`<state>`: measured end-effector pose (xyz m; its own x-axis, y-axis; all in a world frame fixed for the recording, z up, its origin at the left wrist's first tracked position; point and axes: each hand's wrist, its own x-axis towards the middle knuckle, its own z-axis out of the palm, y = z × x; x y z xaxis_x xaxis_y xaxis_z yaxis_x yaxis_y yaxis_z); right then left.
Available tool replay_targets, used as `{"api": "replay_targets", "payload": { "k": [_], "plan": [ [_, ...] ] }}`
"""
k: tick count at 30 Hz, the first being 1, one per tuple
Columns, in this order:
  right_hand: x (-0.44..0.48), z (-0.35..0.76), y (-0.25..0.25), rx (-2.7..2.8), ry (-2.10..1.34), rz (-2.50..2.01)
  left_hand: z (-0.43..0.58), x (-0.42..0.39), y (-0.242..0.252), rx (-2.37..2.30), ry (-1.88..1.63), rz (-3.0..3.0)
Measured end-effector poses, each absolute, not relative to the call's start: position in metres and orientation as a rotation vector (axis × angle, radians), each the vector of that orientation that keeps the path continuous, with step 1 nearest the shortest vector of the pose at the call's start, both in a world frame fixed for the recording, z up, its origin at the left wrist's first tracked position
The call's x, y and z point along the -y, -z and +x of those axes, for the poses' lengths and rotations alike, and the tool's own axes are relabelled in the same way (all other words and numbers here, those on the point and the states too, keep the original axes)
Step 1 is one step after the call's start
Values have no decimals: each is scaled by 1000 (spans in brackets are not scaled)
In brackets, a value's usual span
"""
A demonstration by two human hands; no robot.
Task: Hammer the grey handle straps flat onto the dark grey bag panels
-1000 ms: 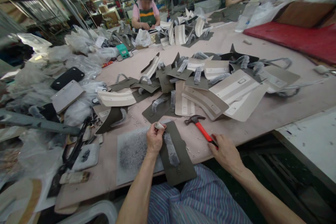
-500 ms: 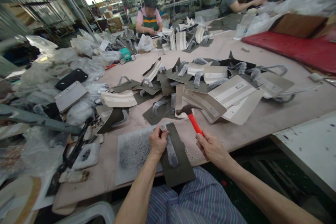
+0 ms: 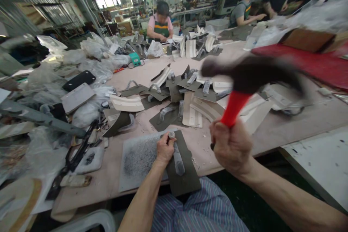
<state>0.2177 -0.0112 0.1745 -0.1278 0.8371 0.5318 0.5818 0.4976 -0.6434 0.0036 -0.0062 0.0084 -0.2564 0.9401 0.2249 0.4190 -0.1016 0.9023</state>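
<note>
My left hand (image 3: 165, 148) is closed around a short metal punch (image 3: 171, 135), whose round top shows above the fingers. It rests at the upper end of a plastic-wrapped handle strap (image 3: 178, 161) on a dark grey-green panel (image 3: 187, 165). That panel lies partly over a worn, speckled plate (image 3: 138, 159) and reaches past the table edge above my lap. Raised up on the right, my right hand (image 3: 232, 145) grips a claw hammer (image 3: 250, 76) by its red handle. The dark hammer head is blurred and close to the camera. What sits under the punch's tip is hidden.
Several panels with wrapped handles (image 3: 174, 88) lie piled across the middle of the table (image 3: 122, 76). Plastic bags (image 3: 89, 67) crowd the left. A red board (image 3: 307, 61) lies at the back right. A co-worker (image 3: 161, 23) sits across the table.
My right hand has lifted the hammer up and nearer the camera from beside the panel. My left hand stays in place with the punch. The view has shifted slightly.
</note>
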Motion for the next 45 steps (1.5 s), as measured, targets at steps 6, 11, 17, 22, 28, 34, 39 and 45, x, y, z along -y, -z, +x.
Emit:
{"api": "replay_targets", "payload": {
  "k": [6, 11, 17, 22, 28, 34, 39, 45],
  "plan": [
    [19, 234, -110, 2432, -480, -1600, 3, 7, -9, -1609, -1363, 1487],
    [25, 267, -76, 2349, -711, -1819, 3, 7, -8, -1625, -1371, 1442],
    [38, 251, -51, 2372, -282, -1638, 2, 7, -7, -1594, -1415, 1348],
    [41, 187, -85, 2735, -326, -905, 7, 3, -7, -1570, -1423, 1213],
    [42, 148, -89, 2857, -168, -998, -4, -14, -44, -1467, -1779, 466],
    [32, 144, -102, 2491, -385, -1679, -29, -3, -114, -1407, -1967, 845],
    [32, 143, -83, 2300, -573, -1728, -15, 6, -86, -1446, -1680, 985],
    [44, 141, -64, 2269, -551, -1644, 4, -3, -34, -1342, -1561, 927]
  ]
}}
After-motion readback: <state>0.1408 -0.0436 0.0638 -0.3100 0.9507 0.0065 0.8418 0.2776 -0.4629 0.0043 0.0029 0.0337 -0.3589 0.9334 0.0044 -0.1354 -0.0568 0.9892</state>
